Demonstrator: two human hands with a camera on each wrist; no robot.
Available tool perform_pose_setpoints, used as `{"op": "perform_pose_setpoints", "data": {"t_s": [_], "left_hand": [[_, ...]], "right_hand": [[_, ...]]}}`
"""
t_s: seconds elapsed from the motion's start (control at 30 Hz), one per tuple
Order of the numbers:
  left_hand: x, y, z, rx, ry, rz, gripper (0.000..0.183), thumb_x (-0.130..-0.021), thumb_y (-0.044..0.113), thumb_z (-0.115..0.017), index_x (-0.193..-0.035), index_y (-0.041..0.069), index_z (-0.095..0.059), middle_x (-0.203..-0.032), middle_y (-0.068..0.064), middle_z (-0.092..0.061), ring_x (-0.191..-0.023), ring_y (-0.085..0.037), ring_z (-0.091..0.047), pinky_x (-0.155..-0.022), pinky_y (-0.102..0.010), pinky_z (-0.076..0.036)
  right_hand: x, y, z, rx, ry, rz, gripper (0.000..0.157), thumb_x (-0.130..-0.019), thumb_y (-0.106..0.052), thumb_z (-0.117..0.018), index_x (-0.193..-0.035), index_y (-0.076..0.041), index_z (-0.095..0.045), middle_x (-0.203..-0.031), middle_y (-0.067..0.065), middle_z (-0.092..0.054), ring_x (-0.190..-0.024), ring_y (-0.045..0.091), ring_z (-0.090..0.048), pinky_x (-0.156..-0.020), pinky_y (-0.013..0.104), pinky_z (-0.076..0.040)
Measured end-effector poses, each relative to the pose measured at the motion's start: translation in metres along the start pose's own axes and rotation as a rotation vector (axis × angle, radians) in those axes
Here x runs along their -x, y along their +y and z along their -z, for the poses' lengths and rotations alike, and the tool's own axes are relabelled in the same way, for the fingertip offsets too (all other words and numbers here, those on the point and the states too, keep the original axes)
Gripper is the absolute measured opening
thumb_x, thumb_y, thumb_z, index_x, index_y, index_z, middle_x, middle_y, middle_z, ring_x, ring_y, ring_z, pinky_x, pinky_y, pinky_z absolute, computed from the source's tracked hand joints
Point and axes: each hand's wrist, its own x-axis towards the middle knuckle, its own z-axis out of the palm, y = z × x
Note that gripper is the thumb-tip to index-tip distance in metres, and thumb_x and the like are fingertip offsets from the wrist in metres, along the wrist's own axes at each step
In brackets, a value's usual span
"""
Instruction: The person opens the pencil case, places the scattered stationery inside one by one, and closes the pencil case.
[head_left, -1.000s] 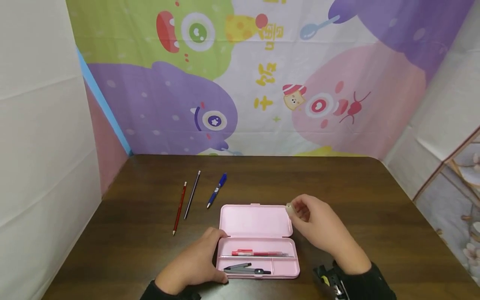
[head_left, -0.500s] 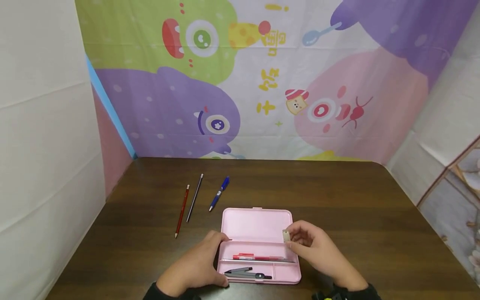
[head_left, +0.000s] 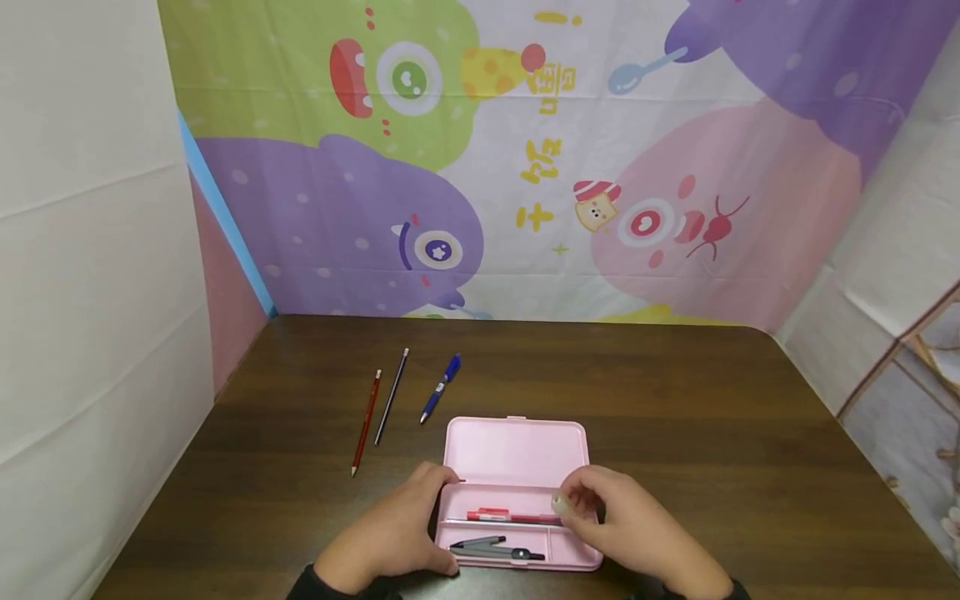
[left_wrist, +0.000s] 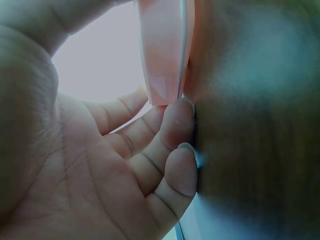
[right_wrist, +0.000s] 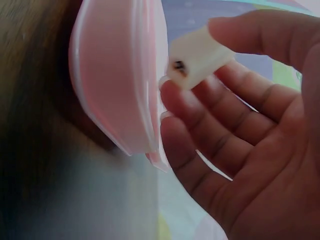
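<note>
A pink pencil case (head_left: pixel 517 450) lies with its lid folded back. My left hand (head_left: pixel 393 529) holds its left end, thumb at the front corner and fingers along the side; the left wrist view shows the case end (left_wrist: pixel 164 55) between thumb and fingers. My right hand (head_left: pixel 622 521) pinches a small cream eraser (right_wrist: pixel 200 57) with a dark mark, above the right part of the case's tray. A red pen (head_left: pixel 510 517) lies in the back compartment, its right end hidden by that hand. A grey drawing compass (head_left: pixel 495 550) lies in the front left compartment.
On the brown table (head_left: pixel 675 392), a red pencil (head_left: pixel 366 423), a dark pencil (head_left: pixel 392 397) and a blue pen (head_left: pixel 440 388) lie left of and behind the case. A cartoon cloth (head_left: pixel 525 275) hangs at the back, a white sheet (head_left: pixel 97 250) at the left.
My right hand has brought the eraser from beside the lid's right edge leftward and toward me, over the tray. My left hand keeps its place on the case. The head view has shifted slightly.
</note>
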Motion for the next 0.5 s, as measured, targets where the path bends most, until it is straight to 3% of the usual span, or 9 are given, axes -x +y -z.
{"op": "perform_pose_setpoints", "data": {"t_s": [0.2, 0.5], "left_hand": [[-0.0004, 0.0001, 0.0002, 0.013, -0.012, 0.008, 0.087, -0.058, 0.044, -0.091, -0.128, 0.016, -0.046, -0.118, 0.002, -0.047, -0.098, -0.018, -0.053, -0.086, -0.045, -0.048], [-0.0008, -0.0019, -0.0002, 0.028, -0.01, -0.007, 0.086, -0.058, 0.043, -0.091, -0.127, 0.016, -0.047, -0.117, 0.003, -0.047, -0.099, -0.017, -0.052, -0.088, -0.044, -0.047]], "right_hand": [[0.0024, -0.0047, 0.004, 0.092, -0.08, -0.022, 0.012, -0.086, -0.027, -0.074, -0.092, -0.028, -0.064, -0.08, -0.015, -0.055, -0.073, 0.006, -0.053, -0.065, 0.023, -0.047], [0.0044, -0.0082, 0.0091, 0.19, -0.11, -0.002, 0.013, -0.082, -0.028, -0.078, -0.087, -0.03, -0.067, -0.076, -0.015, -0.052, -0.07, 0.005, -0.05, -0.063, 0.023, -0.044]]}}
